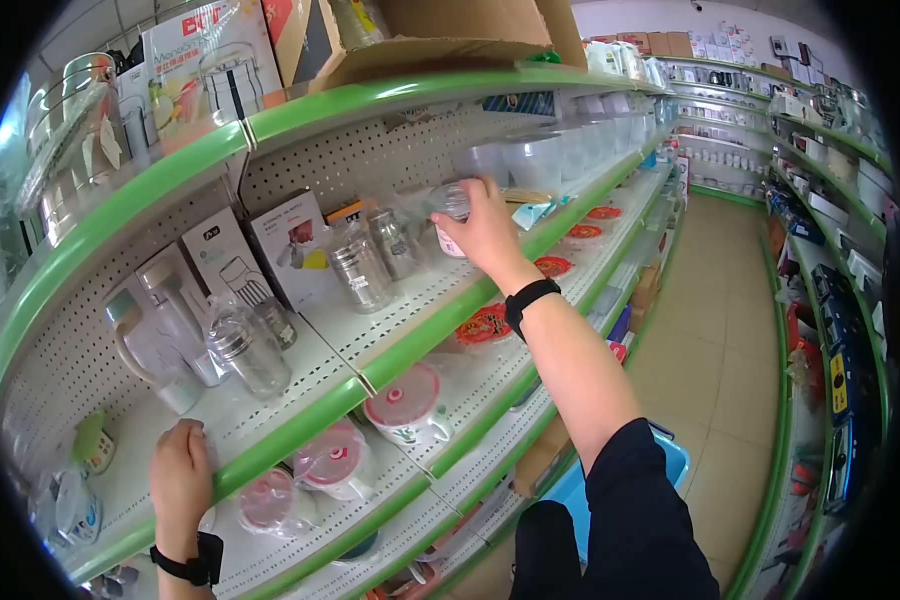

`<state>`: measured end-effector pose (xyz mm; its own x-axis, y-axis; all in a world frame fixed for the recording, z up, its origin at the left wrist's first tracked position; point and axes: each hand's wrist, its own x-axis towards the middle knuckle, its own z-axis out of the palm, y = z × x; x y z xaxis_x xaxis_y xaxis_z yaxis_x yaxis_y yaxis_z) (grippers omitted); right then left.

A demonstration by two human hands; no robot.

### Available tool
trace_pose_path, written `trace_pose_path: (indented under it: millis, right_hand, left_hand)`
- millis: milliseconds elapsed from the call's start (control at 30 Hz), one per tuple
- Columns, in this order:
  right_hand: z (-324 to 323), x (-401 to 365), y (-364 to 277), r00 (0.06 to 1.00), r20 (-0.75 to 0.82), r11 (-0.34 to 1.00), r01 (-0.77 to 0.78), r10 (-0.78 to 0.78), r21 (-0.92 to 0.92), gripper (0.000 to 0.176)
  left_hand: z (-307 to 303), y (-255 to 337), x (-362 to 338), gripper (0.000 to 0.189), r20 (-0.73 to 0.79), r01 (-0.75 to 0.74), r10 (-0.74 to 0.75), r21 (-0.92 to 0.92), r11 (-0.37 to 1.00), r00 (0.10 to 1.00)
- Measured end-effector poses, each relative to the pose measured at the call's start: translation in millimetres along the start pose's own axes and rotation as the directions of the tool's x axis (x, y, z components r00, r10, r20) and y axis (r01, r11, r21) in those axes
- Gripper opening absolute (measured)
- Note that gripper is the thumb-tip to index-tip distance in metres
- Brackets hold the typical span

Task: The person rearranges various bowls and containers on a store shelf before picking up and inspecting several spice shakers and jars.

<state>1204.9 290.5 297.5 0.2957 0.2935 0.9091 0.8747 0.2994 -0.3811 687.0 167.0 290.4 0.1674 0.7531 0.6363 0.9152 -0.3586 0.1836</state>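
My right hand (pixel 482 232) is closed round a small clear jar (pixel 454 204) with a pinkish patch low on its side, just above the middle shelf. Part of the jar is hidden behind my fingers. To its left stand two clear jars with metal lids, the nearer a lidded glass jar (pixel 361 268). My left hand (pixel 181 472) has its fingers curled over the green shelf edge (pixel 290 430) at lower left. Near it are a plastic-wrapped glass jar (pixel 250 350) and a clear pitcher (pixel 150 350) with a pale lid.
Clear plastic containers (pixel 535 160) line the shelf farther right. Wrapped mugs with red-marked lids, such as one mug (pixel 410 405), stand on the shelf below. An open cardboard box (pixel 440 45) sits overhead. Beside my legs is a blue basket (pixel 570 500); a tiled aisle (pixel 710 350) runs rightward.
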Motion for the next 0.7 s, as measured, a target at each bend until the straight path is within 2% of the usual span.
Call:
trace_pose_path:
  millis: [167,267,367,467,667,700]
  right_hand:
    - [1,1,12,0.991,0.131,0.996,-0.044,0.034,0.072,0.073]
    - [-2,2,8,0.984,0.166,0.998,-0.062,0.061,0.0,0.09]
    - [-11,-4,-8,0.969,0.201,0.983,-0.165,0.146,0.078,0.104]
    - [-9,-10,-1,0.91,0.389,0.977,-0.194,0.147,0.085,0.107]
    - [8,-16,10,0.945,0.309,0.994,-0.081,0.102,-0.078,0.102]
    - [5,-15,6,0.932,0.338,0.99,-0.112,0.132,-0.08,0.102]
  left_hand:
    - [-1,4,-1,0.027,-0.002,-0.001,0.001,0.008,1.0,1.0]
    - [-3,4,-1,0.026,0.003,-0.017,0.017,0.007,1.0,1.0]
    - [-3,5,-1,0.026,0.007,-0.011,0.01,0.015,1.0,1.0]
    - [-3,5,-1,0.026,0.007,-0.015,0.015,0.016,1.0,1.0]
    - [-5,6,-2,0.026,0.012,-0.002,0.002,0.023,1.0,1.0]
    - [-5,7,-3,0.026,0.01,-0.005,0.005,0.027,1.0,1.0]
